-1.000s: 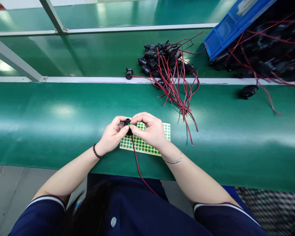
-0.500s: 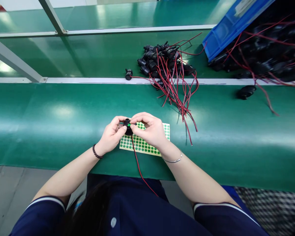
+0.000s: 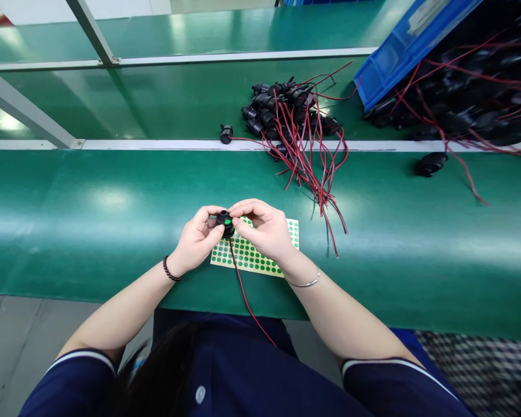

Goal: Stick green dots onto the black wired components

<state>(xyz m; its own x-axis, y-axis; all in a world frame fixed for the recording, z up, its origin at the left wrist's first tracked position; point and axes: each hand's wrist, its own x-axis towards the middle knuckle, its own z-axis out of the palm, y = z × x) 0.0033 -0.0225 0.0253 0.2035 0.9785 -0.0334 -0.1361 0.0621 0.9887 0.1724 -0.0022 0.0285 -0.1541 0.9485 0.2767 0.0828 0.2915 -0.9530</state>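
My left hand (image 3: 202, 234) pinches a small black pump (image 3: 224, 230), a round body with a short nozzle on top, from its left side. A green dot sticker (image 3: 228, 222) lies on the pump's upper face. My right hand (image 3: 264, 229) is closed, with thumb and forefinger at the pump's right edge; part of that edge is hidden behind the fingertips. From the pump a red wire (image 3: 243, 289) hangs toward my lap. Underneath both hands lies a pale sheet of green dot stickers (image 3: 256, 260), partly covered by my right hand.
Ahead on the green bench (image 3: 113, 231) is a pile of black pumps (image 3: 269, 110) with red wires. One pump (image 3: 226, 134) lies left of it, another (image 3: 431, 164) to the right. A tilted blue bin (image 3: 386, 69) holds many more. Metal posts (image 3: 35, 110) stand at the left.
The green sticker now shows more fully on the pump, as my right fingertips have shifted slightly right off it. The pump is turned a little; the left hand keeps its hold.
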